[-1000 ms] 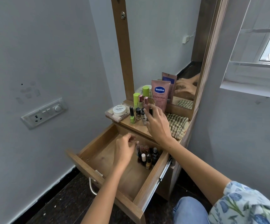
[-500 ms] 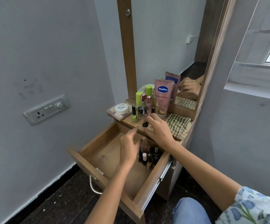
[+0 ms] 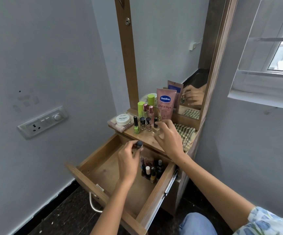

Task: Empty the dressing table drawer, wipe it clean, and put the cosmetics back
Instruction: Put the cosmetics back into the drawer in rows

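My left hand (image 3: 128, 160) pinches a small dark-capped bottle (image 3: 138, 145) above the open drawer (image 3: 113, 170), near its back edge. My right hand (image 3: 168, 139) hovers over the tabletop (image 3: 144, 139), fingers spread and loosely curled, holding nothing, its fingertips by a row of polish bottles (image 3: 143, 123). More bottles (image 3: 151, 169) stand in the drawer's back right corner. A checked cloth (image 3: 186, 133) lies just right of my hand.

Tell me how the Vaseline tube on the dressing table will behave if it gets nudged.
The Vaseline tube stands upright on its cap, tall and narrow, so it probably tips easily. It looks like soft plastic, likely to flex rather than break. Falling forward, it could knock over the small bottles.
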A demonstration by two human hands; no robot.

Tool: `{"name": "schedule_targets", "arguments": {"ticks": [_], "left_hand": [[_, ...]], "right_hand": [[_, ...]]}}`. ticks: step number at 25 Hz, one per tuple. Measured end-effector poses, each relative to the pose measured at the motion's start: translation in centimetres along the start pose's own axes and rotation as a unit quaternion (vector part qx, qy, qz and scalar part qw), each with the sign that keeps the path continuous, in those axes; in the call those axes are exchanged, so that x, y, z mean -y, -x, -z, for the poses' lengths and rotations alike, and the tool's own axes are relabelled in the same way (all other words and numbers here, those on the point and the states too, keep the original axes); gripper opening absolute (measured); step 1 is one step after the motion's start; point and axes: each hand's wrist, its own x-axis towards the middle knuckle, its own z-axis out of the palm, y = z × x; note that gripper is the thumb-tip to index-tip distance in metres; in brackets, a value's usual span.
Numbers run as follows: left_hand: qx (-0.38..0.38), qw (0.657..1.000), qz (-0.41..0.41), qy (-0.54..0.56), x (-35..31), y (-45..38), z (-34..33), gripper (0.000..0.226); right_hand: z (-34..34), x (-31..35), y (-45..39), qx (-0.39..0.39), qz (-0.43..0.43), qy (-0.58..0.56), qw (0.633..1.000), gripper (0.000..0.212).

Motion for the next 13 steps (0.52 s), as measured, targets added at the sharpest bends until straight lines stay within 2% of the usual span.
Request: {"name": "schedule_targets", "arguments": {"ticks": [4,6,10,13], "left_hand": [[-0.003,1.0,0.006,-0.019,0.2,0.5,0.3,0.029],[0.0,1.0,0.017,-0.013,0.7,0.7,0.4,0.028],[0.029,0.997,0.067,0.009,2.0,1.0,1.0,0.025],[0.095,0.986,0.135,0.028,3.1,1.2,1.3,0.027]], "right_hand": [[-0.3,-0.3,-1.4,0.038,-0.012,0.079,0.996,0.066],[-0.5,-0.2,-2.1,0.062,0.0,0.091,0.994,0.068],[0.0,0.4,-3.0,0.054,0.011,0.059,0.997,0.037],[1.0,0.8,-2.6,0.048,0.027,0.041,0.998,0.021]]}}
